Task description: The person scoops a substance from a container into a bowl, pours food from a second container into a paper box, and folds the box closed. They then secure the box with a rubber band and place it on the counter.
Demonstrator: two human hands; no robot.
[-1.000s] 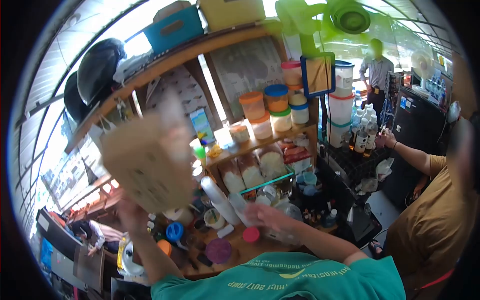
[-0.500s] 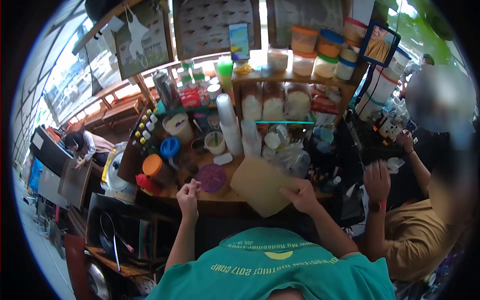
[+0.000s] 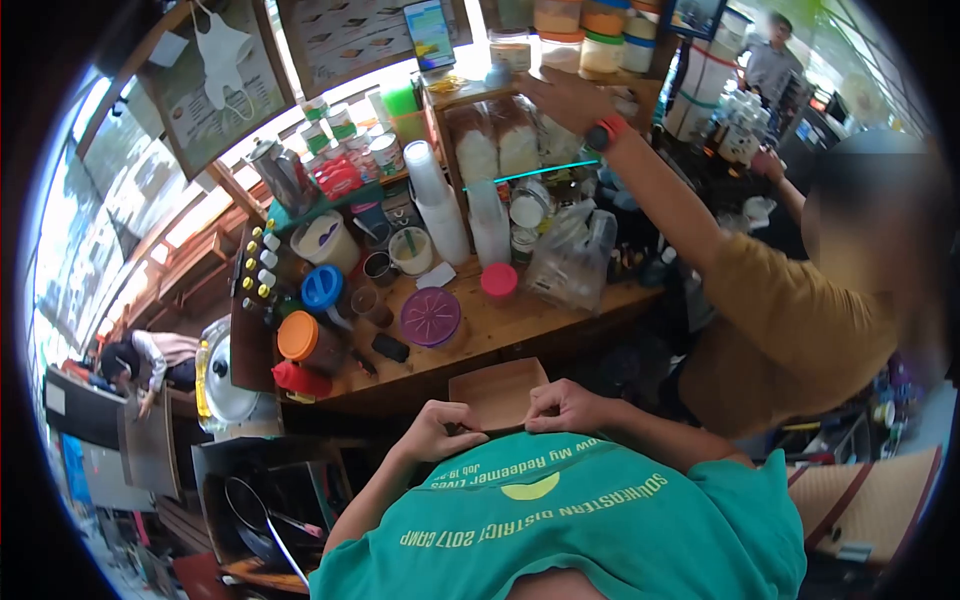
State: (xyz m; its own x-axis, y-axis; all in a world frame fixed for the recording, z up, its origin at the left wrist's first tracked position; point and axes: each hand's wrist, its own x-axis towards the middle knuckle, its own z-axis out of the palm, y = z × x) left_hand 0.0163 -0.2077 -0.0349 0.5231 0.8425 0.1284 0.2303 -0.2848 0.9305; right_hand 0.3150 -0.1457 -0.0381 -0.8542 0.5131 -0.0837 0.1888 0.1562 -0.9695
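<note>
A brown paper food tray (image 3: pixel 498 392) with folded-up sides is held close to my green shirt. My left hand (image 3: pixel 443 430) is closed, fingers pinching its near left corner. At the near right corner, my right hand (image 3: pixel 562 406) grips it the same way. The edge nearest my chest is partly hidden by the fingers. Beyond the tray, on the wooden counter (image 3: pixel 520 312), sit a round container with a purple lid (image 3: pixel 431 317) and a small dark object (image 3: pixel 390 348).
A co-worker's arm (image 3: pixel 655 190) reaches across the right of the counter to the shelf. Stacked plastic cups (image 3: pixel 437 205), a clear plastic bag (image 3: pixel 575 260), a pink lid (image 3: pixel 499 280) and an orange-lidded jar (image 3: pixel 303 338) stand there. A pan (image 3: pixel 262 520) is at lower left.
The flat brown paper is now a tray with raised sides, drawn in to my chest. My left hand has come over to it. The co-worker's arm has reached up to the shelf.
</note>
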